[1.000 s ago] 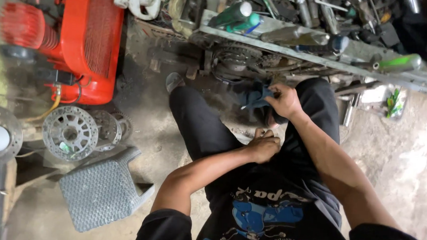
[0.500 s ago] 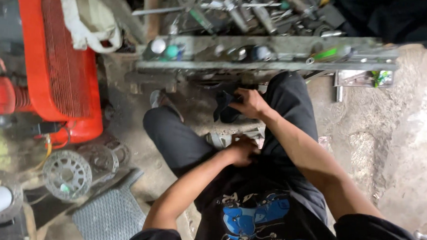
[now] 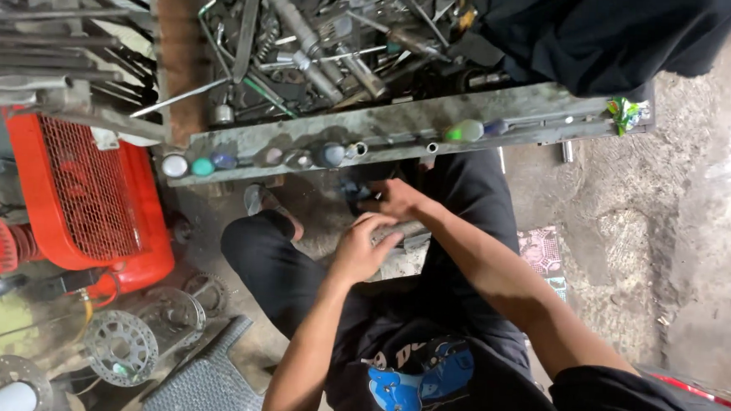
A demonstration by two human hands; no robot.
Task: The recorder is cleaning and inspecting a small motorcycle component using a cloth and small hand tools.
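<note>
I sit with my knees apart in black trousers [image 3: 279, 268]. My right hand [image 3: 401, 201] reaches forward under the shelf edge and is closed on a small dark blue object [image 3: 358, 193]. My left hand [image 3: 362, 247] lies just below it, fingers spread and resting on a grey metal piece [image 3: 410, 233] between my knees. The two hands nearly touch. What the dark object is cannot be made out.
A grey metal shelf edge [image 3: 403, 124] with several round caps runs across above my hands; behind it lies a heap of wrenches and tools [image 3: 307, 52]. A red compressor [image 3: 91, 199] stands left, with sprockets [image 3: 120, 351] and a grey mesh stool [image 3: 206, 385] below. Concrete floor [image 3: 697, 248] lies right.
The view has swung up and right, bringing the tool heap into sight. My left hand has lifted off my lap toward the right hand, which still holds the dark object.
</note>
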